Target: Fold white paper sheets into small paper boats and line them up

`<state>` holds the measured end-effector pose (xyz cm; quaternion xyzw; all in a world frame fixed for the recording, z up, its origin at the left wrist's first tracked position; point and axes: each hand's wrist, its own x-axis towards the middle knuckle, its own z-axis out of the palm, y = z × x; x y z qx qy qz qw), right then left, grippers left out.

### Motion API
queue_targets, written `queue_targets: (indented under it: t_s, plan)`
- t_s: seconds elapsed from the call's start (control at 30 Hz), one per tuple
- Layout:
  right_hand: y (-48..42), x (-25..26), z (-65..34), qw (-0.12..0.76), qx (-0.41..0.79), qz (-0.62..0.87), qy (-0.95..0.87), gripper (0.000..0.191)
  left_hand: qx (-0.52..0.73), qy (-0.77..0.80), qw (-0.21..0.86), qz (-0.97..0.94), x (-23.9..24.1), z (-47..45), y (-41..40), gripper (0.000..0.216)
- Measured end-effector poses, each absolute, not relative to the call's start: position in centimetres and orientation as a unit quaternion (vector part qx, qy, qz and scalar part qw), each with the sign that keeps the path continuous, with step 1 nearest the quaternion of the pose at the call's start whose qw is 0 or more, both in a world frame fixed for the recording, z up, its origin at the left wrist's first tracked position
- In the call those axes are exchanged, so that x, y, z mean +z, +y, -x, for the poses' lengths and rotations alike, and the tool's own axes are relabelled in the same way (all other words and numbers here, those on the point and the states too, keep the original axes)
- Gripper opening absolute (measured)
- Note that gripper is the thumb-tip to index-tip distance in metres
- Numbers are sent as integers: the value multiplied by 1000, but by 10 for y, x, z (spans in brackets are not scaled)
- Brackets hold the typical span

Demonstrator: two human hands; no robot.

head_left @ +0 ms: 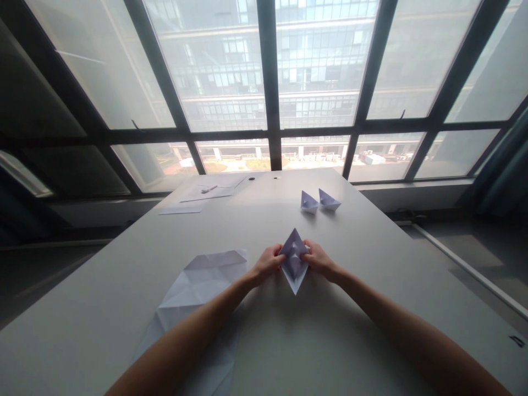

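Observation:
A folded diamond-shaped piece of white paper (294, 263) stands between my hands near the middle of the white table (371, 308). My left hand (268, 264) pinches its left side with closed fingers. My right hand (318, 258) pinches its right side the same way. The paper's lower point touches the tabletop and its upper point is tilted away from me.
A creased, unfolded sheet (198, 297) lies left of my left forearm. Two finished paper boats (319, 201) sit farther back on the right. Flat sheets with a pen (208, 190) lie at the far left edge. Large windows rise behind the table.

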<state>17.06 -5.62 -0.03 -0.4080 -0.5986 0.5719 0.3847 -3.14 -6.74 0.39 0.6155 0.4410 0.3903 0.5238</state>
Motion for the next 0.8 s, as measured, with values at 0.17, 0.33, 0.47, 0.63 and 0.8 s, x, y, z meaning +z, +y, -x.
queue_targets:
  t_s: [0.17, 0.33, 0.47, 0.63, 0.8]
  plan:
    - [-54, -2, -172, 383, 569, 405, -605, 30, 386, 452, 520, -614, 5, 31, -68, 20]
    - [-54, 0, -173, 373, 565, 414, -608, 29, 389, 455, 515, -613, 5, 31, -68, 20]
    - [-55, 3, -171, 368, 561, 426, -607, 28, 393, 454, 529, -599, 5, 29, -68, 24]
    - [-58, 12, -173, 352, 582, 413, -606, 28, 392, 458, 529, -597, 9, 27, -70, 28]
    - [-58, 12, -174, 350, 552, 412, -635, 30, 395, 474, 505, -604, 11, 25, -73, 22]
